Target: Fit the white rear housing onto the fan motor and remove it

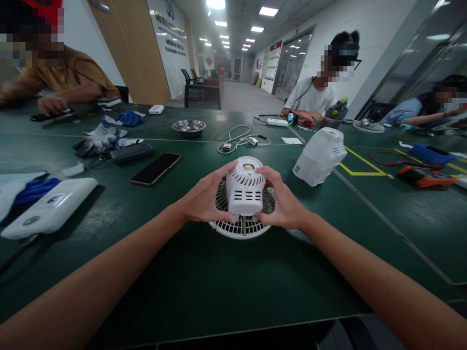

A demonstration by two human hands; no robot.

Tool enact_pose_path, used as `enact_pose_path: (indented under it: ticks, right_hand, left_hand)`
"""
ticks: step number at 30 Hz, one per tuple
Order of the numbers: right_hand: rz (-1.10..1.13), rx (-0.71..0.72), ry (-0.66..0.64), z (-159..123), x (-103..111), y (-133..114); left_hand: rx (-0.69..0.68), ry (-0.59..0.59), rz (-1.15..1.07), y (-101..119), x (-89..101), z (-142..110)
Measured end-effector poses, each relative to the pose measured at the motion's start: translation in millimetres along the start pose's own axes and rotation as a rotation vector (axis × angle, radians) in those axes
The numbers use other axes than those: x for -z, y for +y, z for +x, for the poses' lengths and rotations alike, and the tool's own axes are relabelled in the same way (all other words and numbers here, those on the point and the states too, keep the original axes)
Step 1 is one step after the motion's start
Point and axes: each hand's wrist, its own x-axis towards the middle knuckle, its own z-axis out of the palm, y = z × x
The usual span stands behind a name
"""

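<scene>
A white plastic motor cover with slotted vents and a round hole on top sits over the back of a round fan grille. The grille lies flat on the green table. My left hand grips the cover's left side, thumb low and fingers near its top. From the right, my right hand holds the same cover in a matching grip. Below the cover, between my thumbs, a short brownish shaft or rod shows. The inside of the cover is hidden.
A phone, a white power bank and gloves lie left. Beyond are a metal bowl and a white cable. A translucent plastic container and an orange multimeter are right. Other people sit around the table.
</scene>
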Motion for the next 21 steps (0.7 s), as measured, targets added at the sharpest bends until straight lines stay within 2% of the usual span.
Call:
enact_pose_path:
  ticks: [4,10,15,21]
  right_hand:
    - [0.026,0.003,-0.024,0,3,1]
    - [-0.014,-0.009,-0.06,1,7,0]
    - [-0.052,-0.026,-0.078,0,4,-1]
    - [-0.141,-0.031,-0.014,-3,-2,4]
  left_hand:
    - [-0.036,0.0,0.056,-5,-0.2,0]
    - [-0.048,0.009,0.079,0,4.7,2]
    - [0.02,0.035,0.06,3,4.2,-1]
    - [0.049,0.057,0.09,7,-0.7,-3]
